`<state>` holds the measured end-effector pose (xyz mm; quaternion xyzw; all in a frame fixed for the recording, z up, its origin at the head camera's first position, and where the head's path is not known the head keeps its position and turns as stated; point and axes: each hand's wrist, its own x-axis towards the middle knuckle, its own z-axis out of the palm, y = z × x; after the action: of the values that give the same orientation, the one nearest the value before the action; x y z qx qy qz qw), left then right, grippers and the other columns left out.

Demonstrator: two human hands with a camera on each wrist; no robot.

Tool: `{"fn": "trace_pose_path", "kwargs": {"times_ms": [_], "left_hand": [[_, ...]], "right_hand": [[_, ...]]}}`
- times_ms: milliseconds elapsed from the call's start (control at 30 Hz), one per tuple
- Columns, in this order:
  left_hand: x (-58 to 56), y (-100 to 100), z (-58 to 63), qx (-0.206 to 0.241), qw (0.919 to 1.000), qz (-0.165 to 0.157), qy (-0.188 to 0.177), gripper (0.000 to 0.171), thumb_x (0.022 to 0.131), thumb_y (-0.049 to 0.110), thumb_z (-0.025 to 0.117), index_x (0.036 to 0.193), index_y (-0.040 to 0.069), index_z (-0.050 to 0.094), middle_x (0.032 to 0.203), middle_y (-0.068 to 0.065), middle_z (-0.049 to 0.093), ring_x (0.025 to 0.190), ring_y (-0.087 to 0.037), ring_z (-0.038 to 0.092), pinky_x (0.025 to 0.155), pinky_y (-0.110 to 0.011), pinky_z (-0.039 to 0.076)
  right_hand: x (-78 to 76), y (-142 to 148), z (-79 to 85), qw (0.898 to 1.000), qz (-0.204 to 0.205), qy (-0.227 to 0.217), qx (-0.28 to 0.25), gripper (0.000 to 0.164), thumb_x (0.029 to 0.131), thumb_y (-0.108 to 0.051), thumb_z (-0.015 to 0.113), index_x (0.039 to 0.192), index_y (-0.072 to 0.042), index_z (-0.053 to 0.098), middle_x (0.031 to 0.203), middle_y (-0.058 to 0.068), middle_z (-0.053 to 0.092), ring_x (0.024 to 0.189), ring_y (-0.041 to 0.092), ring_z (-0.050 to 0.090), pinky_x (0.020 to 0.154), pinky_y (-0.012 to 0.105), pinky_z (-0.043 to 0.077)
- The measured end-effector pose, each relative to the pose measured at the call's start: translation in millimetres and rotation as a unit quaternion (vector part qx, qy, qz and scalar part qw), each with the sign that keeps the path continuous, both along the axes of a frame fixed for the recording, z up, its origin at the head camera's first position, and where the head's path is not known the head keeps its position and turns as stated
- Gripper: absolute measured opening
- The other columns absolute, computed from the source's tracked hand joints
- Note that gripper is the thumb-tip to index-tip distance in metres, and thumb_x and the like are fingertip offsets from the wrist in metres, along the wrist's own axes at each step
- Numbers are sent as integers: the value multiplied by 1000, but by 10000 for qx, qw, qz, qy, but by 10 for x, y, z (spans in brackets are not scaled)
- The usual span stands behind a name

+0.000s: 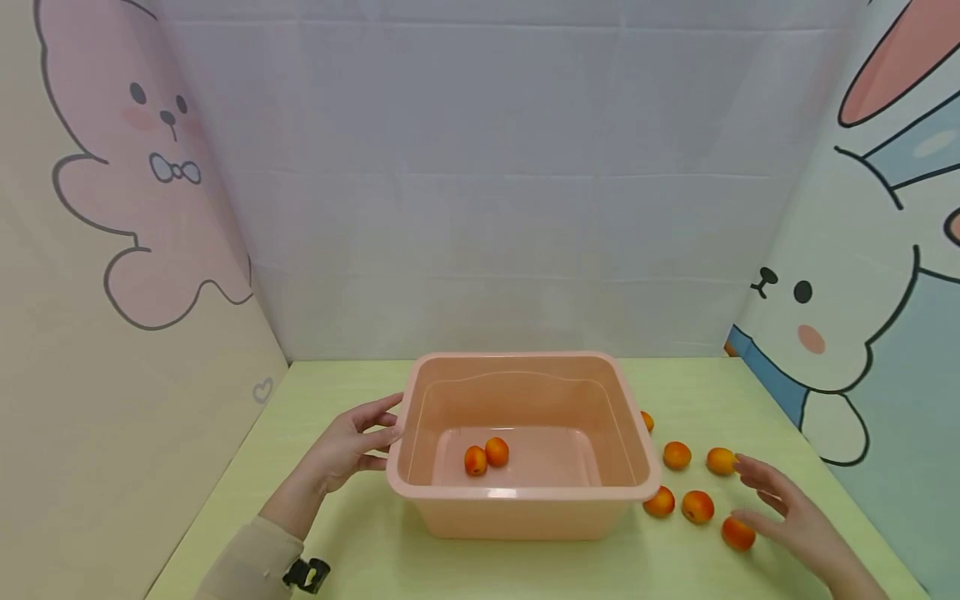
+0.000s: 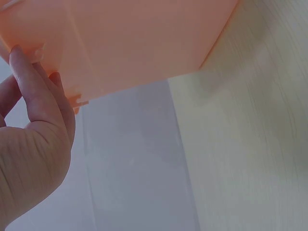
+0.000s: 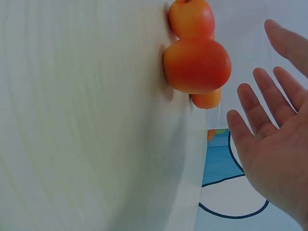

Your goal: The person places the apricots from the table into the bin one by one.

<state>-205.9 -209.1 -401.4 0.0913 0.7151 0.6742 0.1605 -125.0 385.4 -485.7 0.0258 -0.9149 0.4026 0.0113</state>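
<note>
A pink plastic basin (image 1: 525, 518) stands mid-table, with two orange-red apricots (image 1: 497, 452) lying on its floor. My left hand (image 1: 351, 440) holds the basin's left rim, thumb by the rim's edge. From the left wrist view, its fingers (image 2: 36, 91) reach up under that rim, against the outer wall. To the right of the basin, my right hand (image 1: 795, 517) hovers with spread fingers and nothing held. Its thumb overlaps the nearest apricot (image 1: 738, 534) in the head view, and its fingertips are beside a yellower apricot (image 1: 722, 461). The right wrist view shows the palm apart from a large red-orange apricot (image 3: 197, 66).
More apricots (image 1: 697, 507) lie scattered on the pale green table (image 1: 352, 533) right of the basin, one partly hidden behind its right wall. A white cloth wall (image 1: 480, 208) closes off the back, and cartoon-printed panels (image 1: 847, 333) stand at both sides.
</note>
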Motion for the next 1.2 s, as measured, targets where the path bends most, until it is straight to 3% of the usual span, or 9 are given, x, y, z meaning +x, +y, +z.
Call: {"fn": "trace_pose_path", "kwargs": {"times_ms": [100, 233, 333, 400, 533, 867, 1200], "left_hand": [[-1, -4, -3, 7, 10000, 2, 2, 67, 96, 13, 67, 153, 2, 33, 112, -12, 53, 86, -22, 68, 71, -35, 61], [-5, -4, -6, 24, 10000, -11, -21, 67, 96, 13, 67, 154, 2, 33, 112, -12, 53, 86, -22, 68, 71, -35, 61], [-7, -3, -3, 16, 10000, -12, -25, 67, 96, 13, 67, 154, 2, 33, 112, -12, 53, 86, -22, 68, 71, -35, 61], [-7, -2, 2, 3, 10000, -4, -19, 67, 96, 13, 67, 154, 2, 33, 112, -12, 53, 86, -22, 68, 71, -34, 61], [-4, 1, 13, -12, 10000, 4, -14, 68, 96, 14, 67, 153, 2, 33, 112, -12, 53, 86, -22, 68, 71, -34, 61], [-2, 2, 12, -36, 10000, 40, -25, 68, 95, 14, 68, 153, 2, 34, 112, -13, 53, 86, -22, 67, 71, -35, 61], [-8, -1, -6, -28, 10000, 34, -37, 68, 96, 13, 68, 153, 2, 33, 113, -13, 54, 86, -23, 68, 71, -36, 61]], "right_hand": [[4, 36, -52, 9996, 51, -243, 118, 79, 89, -24, 76, 148, 5, 32, 141, 30, 43, 101, -17, 39, 80, 8, 42], [-2, 66, -110, 9982, 135, -519, 263, 79, 89, -24, 76, 147, 7, 31, 138, 32, 46, 112, 18, 54, 85, 24, 50], [-12, 73, -141, 9962, 160, -831, 215, 82, 89, -26, 75, 147, 9, 29, 138, 32, 46, 117, 43, 52, 90, 38, 51], [-14, 71, -152, 9944, 136, -1035, 140, 84, 90, -29, 75, 147, 9, 27, 138, 33, 46, 120, 48, 49, 93, 45, 51], [0, 57, -170, 9910, 99, -1333, -43, 86, 90, -32, 75, 148, 10, 26, 140, 35, 43, 122, 49, 48, 97, 58, 46], [5, 45, -239, 9852, -79, -1711, -106, 84, 85, -36, 78, 142, 12, 39, 140, 31, 46, 122, 45, 48, 100, 58, 44], [-4, 53, -260, 9847, -211, -1720, 202, 75, 82, -36, 80, 135, 9, 50, 131, 27, 53, 117, 45, 49, 99, 63, 42]]}}
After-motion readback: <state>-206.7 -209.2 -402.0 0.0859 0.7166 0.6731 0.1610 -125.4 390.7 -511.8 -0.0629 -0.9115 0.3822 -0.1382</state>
